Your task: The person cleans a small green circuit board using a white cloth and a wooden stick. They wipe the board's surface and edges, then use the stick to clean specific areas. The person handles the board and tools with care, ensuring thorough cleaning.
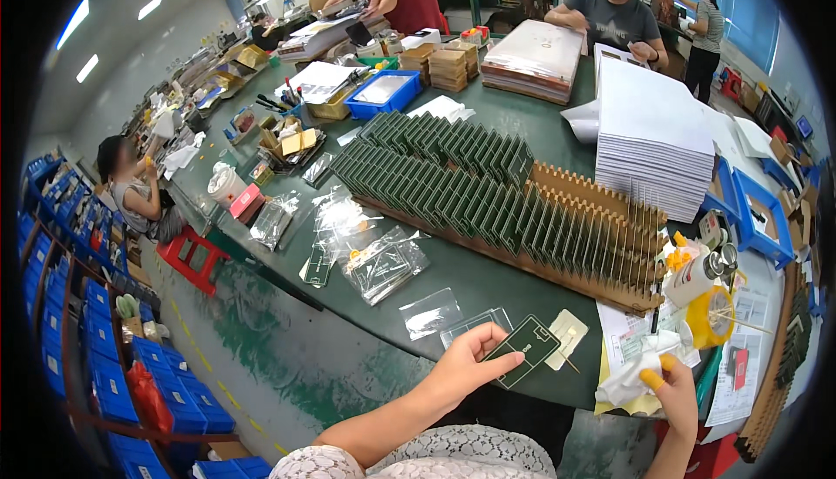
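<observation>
Between thumb and fingers, my left hand [475, 359] grips a dark green flat card [529, 353] with pale outlines, held above the table's near edge. My right hand [672, 388], with yellow covers on its fingertips, pinches a crumpled white cloth [643, 369] lying over papers. A cream-coloured pad [568, 338] with a thin stick lies just beyond the card. Clear plastic sleeves [431, 313] rest left of my left hand. Ahead, a long brown slotted rack [601, 280] holds many similar green cards upright in rows; its right end carries fewer of them.
Right of the rack stand a white bottle [692, 279] and a yellow tape roll [711, 315]. A tall white paper stack [653, 144] rises behind them. Bagged cards [383, 266] lie left, and a blue tray [383, 94] sits farther back. Several other people work around the tables.
</observation>
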### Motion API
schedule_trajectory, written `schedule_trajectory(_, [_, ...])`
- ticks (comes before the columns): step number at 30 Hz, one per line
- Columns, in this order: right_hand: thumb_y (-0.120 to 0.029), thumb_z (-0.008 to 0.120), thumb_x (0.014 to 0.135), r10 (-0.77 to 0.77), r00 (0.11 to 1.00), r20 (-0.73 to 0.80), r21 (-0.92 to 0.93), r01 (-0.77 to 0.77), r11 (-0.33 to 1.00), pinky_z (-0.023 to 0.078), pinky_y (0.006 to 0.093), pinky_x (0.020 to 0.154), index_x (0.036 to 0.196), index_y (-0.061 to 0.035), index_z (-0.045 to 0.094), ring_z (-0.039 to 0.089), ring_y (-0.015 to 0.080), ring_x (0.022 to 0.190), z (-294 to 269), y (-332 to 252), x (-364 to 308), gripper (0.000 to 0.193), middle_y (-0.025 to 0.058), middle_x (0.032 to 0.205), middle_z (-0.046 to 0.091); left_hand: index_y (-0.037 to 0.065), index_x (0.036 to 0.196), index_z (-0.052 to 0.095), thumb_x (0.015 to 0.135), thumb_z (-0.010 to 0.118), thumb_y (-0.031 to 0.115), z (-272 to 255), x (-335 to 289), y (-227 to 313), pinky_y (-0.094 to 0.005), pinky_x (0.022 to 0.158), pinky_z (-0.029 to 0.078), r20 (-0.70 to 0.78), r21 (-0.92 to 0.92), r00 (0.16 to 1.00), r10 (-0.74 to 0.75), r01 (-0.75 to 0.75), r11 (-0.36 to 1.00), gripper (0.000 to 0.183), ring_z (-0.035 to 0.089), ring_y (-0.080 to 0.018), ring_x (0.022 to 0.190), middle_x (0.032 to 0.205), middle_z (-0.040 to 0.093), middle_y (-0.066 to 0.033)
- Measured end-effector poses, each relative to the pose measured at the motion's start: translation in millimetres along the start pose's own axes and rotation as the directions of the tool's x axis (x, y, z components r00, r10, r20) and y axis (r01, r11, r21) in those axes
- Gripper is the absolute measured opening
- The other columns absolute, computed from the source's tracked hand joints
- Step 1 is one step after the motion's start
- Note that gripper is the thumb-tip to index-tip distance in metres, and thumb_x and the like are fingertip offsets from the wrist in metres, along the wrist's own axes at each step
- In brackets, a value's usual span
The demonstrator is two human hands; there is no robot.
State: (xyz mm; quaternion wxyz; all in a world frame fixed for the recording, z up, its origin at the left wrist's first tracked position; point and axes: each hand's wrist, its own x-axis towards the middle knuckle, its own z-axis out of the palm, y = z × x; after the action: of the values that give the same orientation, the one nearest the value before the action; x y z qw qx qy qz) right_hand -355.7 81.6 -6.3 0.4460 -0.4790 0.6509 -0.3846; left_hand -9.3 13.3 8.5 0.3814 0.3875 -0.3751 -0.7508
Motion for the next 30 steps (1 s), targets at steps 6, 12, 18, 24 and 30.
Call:
schedule_trajectory(6, [-0.014,0.071,0.084,-0.059,0.989,-0.138,0.423,0.112,0.899,0.047,0.0274,0.087,0.113,0.0052,0.060,0.062,0.0145,0.094,-10,-3,2,0.037,0.0066,0.104,0.066,0.006,0.092,0.057,0.087,0.069,0.007,-10,3,-2,-0.0204,0.079,0.047,-0.002,0.013,1.000,0.030,-0.030,0.999,0.013,0.058,-0.0043,0.087,0.094,0.063,0.0006])
schedule_trajectory(12, [-0.019,0.077,0.078,-0.224,0.937,-0.270,0.262,0.295,0.919,0.036,0.0325,0.103,0.115,0.0056,0.060,0.049,0.0206,0.120,-17,-25,-8,0.048,0.0102,0.130,0.052,0.006,0.093,0.056,0.087,0.068,0.007,-10,4,0,-0.0207,0.079,0.047,0.003,-0.019,1.000,0.029,-0.029,0.999,0.013,0.058,-0.0047,0.087,0.094,0.064,0.0000])
schedule_trajectory(18, [-0.024,0.076,0.079,-0.402,0.779,-0.481,-0.045,0.435,0.899,0.033,0.0356,0.108,0.120,0.0029,0.059,0.041,0.0227,0.130,-11,-39,-13,0.052,0.0119,0.141,0.043,0.006,0.092,0.056,0.087,0.068,0.006,-10,6,0,-0.0209,0.080,0.047,-0.002,-0.006,0.999,0.051,-0.051,0.999,0.013,0.058,-0.0050,0.087,0.094,0.063,0.0000])
schedule_trajectory(24, [-0.025,0.073,0.084,-0.359,0.816,-0.454,0.143,0.464,0.874,0.034,0.0358,0.107,0.130,0.0024,0.050,0.047,0.0229,0.125,-21,-34,-16,0.058,0.0129,0.136,0.049,0.006,0.092,0.056,0.087,0.068,0.006,-11,4,3,-0.0207,0.079,0.047,-0.020,-0.006,0.998,0.067,-0.067,0.998,0.012,0.058,-0.0046,0.086,0.093,0.063,0.0004])
schedule_trajectory(30, [-0.021,0.071,0.086,-0.309,0.853,-0.420,0.243,0.434,0.867,0.040,0.0318,0.094,0.116,0.0007,0.052,0.055,0.0186,0.102,-24,-29,-16,0.042,0.0091,0.109,0.060,0.006,0.092,0.056,0.087,0.067,0.005,-13,4,11,-0.0199,0.076,0.046,-0.055,-0.022,0.996,0.068,-0.069,0.997,0.012,0.058,-0.0038,0.085,0.093,0.063,0.0010])
